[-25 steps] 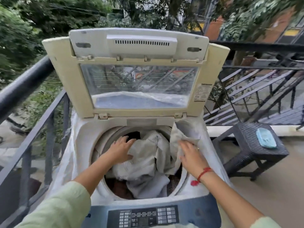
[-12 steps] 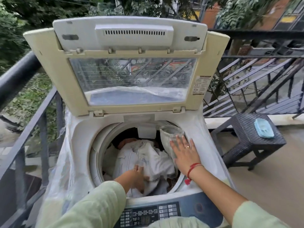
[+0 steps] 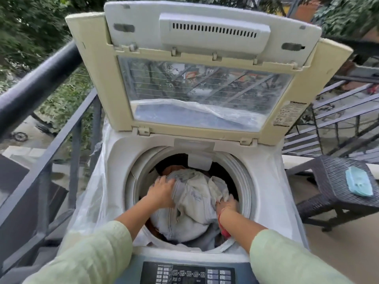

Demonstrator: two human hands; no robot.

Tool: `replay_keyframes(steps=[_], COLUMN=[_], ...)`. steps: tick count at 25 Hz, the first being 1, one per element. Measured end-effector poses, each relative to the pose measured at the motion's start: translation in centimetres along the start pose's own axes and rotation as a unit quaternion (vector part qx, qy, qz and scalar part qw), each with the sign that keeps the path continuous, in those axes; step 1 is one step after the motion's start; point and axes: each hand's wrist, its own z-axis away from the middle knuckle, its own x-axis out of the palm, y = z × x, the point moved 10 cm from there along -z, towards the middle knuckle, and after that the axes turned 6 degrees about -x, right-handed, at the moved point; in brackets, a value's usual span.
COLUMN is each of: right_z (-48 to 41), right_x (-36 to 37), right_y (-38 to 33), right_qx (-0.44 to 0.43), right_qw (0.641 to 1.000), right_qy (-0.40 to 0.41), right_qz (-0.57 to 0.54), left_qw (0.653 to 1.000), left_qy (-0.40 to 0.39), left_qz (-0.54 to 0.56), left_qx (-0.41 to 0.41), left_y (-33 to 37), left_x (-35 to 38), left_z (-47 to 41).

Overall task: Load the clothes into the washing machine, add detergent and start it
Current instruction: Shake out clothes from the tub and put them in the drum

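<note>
Nearest, the panel [image 3: 188, 273] is lying under both forearms, untouched. Just beyond, both hands are reaching into the drum [image 3: 245, 181]. The left hand [image 3: 162, 191] is pressing down on the clothes [image 3: 192, 203] with its fingers spread and fairly flat, gripping nothing. The right hand [image 3: 226, 202] is digging into the pile's right edge, fingers buried in cloth, so its grip cannot be told. The clothes are sitting inside the drum, heaped toward its mouth. Loading seems nearly done: pushing evenly on both sides and tucking folds below the rim should be keeping the load level. Behind, the lid [image 3: 205, 89] is standing open. Farther right, a stool [image 3: 332, 177] is carrying a blue case [image 3: 359, 181], possibly detergent.
</note>
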Motion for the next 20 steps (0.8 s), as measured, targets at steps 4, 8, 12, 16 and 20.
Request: replay_keyframes(steps=[4,8,12,16,20], right_z=[-1.8,-2.8,-4.7,-8.3,-8.7], right_x=[4.1,4.0,1.6,2.5,7.5], right_y=[-1.9,-1.5,-0.9,-3.4,-5.1], right_qx=[-0.055,0.021,0.098,0.036,-0.020], right_qw=[0.992,0.937,0.863,0.922,0.951], right_qy=[-0.063,-0.013,0.075,0.037,-0.072], right_qz=[-0.090,-0.349,-0.489,-0.385,-0.301], left_qw=[0.992,0.985,0.982,0.981,0.966], left_qy=[-0.111,-0.169,-0.187,-0.178,-0.242], left_qz=[-0.052,0.015,0.012,-0.026,-0.064], left_qx=[-0.006,-0.030,-0.029,-0.068,-0.065], left_y=[0.4,-0.2,-0.2,-0.4,-0.2], left_x=[5.3,9.3,9.1,10.9,14.0], left_z=[-2.1,-4.5,-7.2,-8.2,-7.6])
